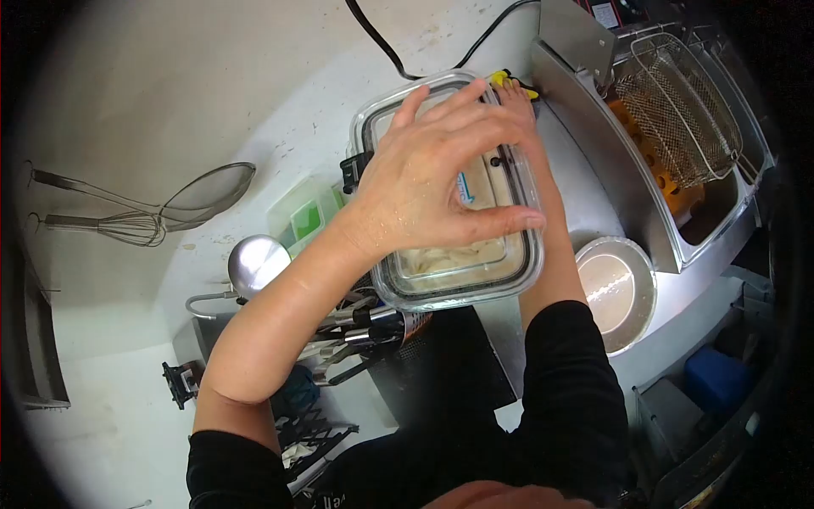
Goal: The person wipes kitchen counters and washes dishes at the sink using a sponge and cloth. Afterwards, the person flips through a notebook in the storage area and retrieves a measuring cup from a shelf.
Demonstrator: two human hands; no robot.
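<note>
A clear rectangular container [454, 284] with a dark seal and a black side clip shows pale contents through its lid. Across its top spreads my left hand [432, 174], thumb at the right rim and fingers toward the far rim, gripping it. The container is in front of part of my right forearm. Farther off, beyond the container's upper right corner, my right hand [514, 100] has its fingers bent around a yellow-and-black item [500, 78], which is mostly hidden.
A strainer [208, 195] and a whisk [127, 225] hang at left. Near them are a ladle [259, 265], a green-and-clear tub [301, 216] and upright utensils [373, 327]. To the right are a round metal pot [649, 293] and a fryer basket [678, 110] over metal basins.
</note>
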